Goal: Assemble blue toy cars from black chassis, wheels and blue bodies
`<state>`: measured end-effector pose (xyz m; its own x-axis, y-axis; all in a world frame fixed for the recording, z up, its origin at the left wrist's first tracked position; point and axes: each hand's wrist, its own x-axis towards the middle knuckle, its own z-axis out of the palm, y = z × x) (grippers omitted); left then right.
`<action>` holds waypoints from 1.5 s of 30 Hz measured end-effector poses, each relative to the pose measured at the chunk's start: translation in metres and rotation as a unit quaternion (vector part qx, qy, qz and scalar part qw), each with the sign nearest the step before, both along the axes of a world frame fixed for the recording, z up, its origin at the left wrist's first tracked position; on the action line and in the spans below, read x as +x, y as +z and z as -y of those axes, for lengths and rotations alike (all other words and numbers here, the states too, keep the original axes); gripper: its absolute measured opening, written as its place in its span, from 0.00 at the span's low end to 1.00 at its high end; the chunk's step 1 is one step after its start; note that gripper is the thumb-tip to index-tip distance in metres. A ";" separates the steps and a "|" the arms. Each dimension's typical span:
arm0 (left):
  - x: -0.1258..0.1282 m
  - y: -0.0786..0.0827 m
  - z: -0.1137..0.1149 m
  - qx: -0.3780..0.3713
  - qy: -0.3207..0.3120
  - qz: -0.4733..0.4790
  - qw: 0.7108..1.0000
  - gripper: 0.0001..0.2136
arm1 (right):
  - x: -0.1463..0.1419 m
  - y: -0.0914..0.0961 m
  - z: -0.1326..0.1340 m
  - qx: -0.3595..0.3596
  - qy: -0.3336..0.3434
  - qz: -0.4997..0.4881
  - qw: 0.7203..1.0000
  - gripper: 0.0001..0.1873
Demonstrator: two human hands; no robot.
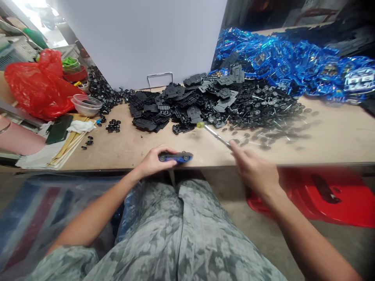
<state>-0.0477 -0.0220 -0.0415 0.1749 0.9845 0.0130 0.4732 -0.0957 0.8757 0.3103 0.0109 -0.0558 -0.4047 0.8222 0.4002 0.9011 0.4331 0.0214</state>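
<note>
Pinching the blue toy car [175, 157] by its left end with the left hand [155, 160]: fingers [167, 148] laid along the far side, thumb pressed to the near side. Showing the toy car's dark upper part and two wheels, with blue along the lower side. Set right by the front edge of the bench [123, 150]; cannot tell whether resting on the wood or lifted off it. Gripping a tool [217, 136] in the right hand [256, 171], well right of the toy car, with fingers curled round its near end; too blurred to place each one. Pointing the tool's yellow-green tip to a spot beyond the toy car and slightly right of it, apart from it.

Beyond the toy car, a strip of bare wood, then a heap of black plates [187, 101]. Beyond it to the right, a pile of wheels on axles [260, 103], partly blurred at its near side, and farther back a mound of blue shells [269, 58]. Left of the toy car, open wood as far as a few loose wheels [88, 143], with a small wheel cluster [113, 125] farther back. To the right, more open wood beneath the tool. On the near side, scarcely any bench before the edge, then the lap [187, 226] below.
</note>
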 end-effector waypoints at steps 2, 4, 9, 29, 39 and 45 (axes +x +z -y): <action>0.001 -0.001 -0.003 -0.025 0.003 0.032 0.999 0.16 | -0.009 0.002 -0.016 -0.005 0.040 0.026 0.999 0.20; 0.001 -0.001 -0.007 -0.042 0.001 0.043 0.998 0.16 | -0.029 0.006 -0.025 -0.005 0.141 -0.035 0.989 0.19; 0.005 0.000 -0.011 -0.084 0.023 0.075 0.993 0.18 | -0.100 0.009 -0.033 -0.135 0.371 -0.265 0.880 0.21; 0.006 -0.008 -0.015 -0.040 0.097 0.192 0.976 0.19 | -0.110 -0.001 -0.037 -0.063 0.348 -0.285 0.891 0.34; 0.009 -0.015 -0.010 0.149 0.009 0.043 0.988 0.11 | -0.112 -0.005 -0.037 -0.206 0.343 -0.357 0.844 0.12; 0.018 -0.027 -0.006 0.204 0.033 0.077 0.975 0.09 | -0.125 -0.010 -0.027 -0.160 0.311 -0.355 0.867 0.07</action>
<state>-0.0301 -0.0159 -0.0689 0.0773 0.9006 0.4276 0.3562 -0.4255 0.8319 0.1852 0.0374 -0.0659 -0.5539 0.6484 0.5223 0.2278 0.7214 -0.6540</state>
